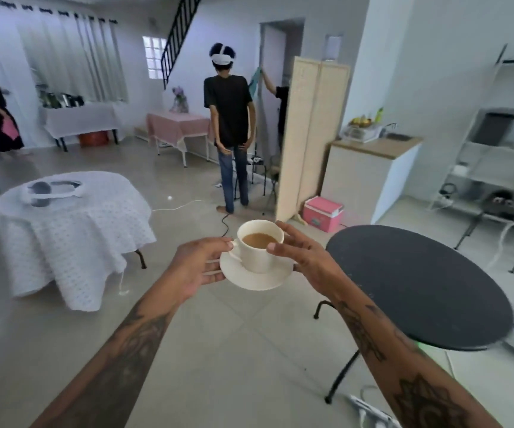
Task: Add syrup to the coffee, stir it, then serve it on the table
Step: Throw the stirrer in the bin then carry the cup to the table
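Above the tiled floor, between two round tables, the cup of milky coffee sits upright on its saucer, carried in both hands. The left hand has its grip closed on the saucer's edge, thumb by the handle; the right hand curls around the cup's far side and rim. The dark tabletop lies just to the right, nearer the right hand, the white-clothed table farther left. Serving looks like the step left; which table is meant I cannot tell.
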